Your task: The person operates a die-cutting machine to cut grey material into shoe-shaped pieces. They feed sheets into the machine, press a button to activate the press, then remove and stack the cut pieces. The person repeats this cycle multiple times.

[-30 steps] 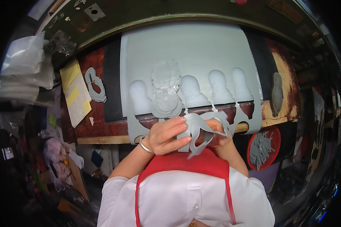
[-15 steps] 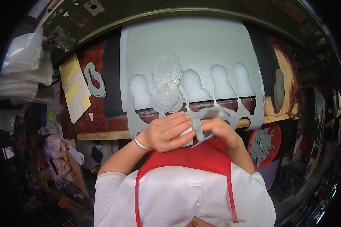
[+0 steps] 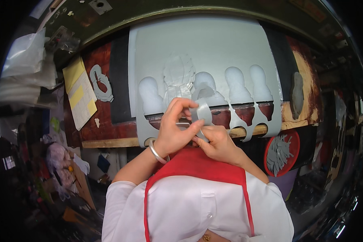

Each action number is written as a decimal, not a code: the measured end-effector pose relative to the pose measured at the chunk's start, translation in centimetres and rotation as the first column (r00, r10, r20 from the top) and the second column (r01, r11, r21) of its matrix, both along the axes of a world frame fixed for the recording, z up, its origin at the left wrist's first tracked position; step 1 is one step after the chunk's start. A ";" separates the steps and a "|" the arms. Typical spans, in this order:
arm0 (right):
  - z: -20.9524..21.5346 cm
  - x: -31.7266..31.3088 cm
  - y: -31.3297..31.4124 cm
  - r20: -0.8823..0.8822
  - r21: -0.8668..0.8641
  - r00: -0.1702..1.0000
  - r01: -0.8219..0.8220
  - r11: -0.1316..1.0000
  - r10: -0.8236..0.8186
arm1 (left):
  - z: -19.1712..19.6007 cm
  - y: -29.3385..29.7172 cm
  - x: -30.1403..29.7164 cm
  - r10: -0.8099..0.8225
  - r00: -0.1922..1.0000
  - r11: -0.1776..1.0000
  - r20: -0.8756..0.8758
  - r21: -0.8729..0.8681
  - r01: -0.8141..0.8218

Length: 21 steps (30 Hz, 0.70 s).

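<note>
The right hand (image 3: 218, 144) has moved in against the left hand (image 3: 172, 131); both hands' fingers clamp a curled grey piece (image 3: 203, 111), a grey sheet (image 3: 205, 44) beyond the fingertips.

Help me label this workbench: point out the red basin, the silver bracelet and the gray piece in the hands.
Red basin (image 3: 296, 146): head view, its inner right wall.
Silver bracelet (image 3: 154, 151): head view, its band.
Gray piece (image 3: 204, 111): head view, its bright curved strip.
</note>
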State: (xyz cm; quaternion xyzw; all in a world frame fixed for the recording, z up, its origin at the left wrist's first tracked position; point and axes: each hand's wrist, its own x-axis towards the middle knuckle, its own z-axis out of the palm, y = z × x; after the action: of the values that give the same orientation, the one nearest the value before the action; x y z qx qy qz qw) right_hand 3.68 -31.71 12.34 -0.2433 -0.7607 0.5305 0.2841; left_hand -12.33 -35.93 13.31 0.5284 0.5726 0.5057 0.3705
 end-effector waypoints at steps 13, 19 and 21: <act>1.5 0.3 0.3 -0.232 -0.661 0.971 -0.200 0.724 0.057 | 2.0 1.1 0.4 -0.089 0.934 0.961 0.346 -0.215 0.172; 1.6 -0.1 0.8 -0.315 -0.835 0.949 -0.285 0.470 0.015 | 2.3 1.1 0.3 -0.026 0.943 0.992 0.332 -0.104 0.065; 1.5 -0.5 0.6 -0.331 -0.880 0.942 -0.290 0.377 -0.048 | 2.1 1.8 0.2 0.017 0.996 1.000 0.093 0.021 -0.019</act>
State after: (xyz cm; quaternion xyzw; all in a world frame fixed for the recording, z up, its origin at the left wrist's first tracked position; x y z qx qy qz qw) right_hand 3.14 -31.11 13.86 -0.2182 -0.3017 0.9116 0.1743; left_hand -12.08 -34.12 15.38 0.5031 0.5538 0.5393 0.3864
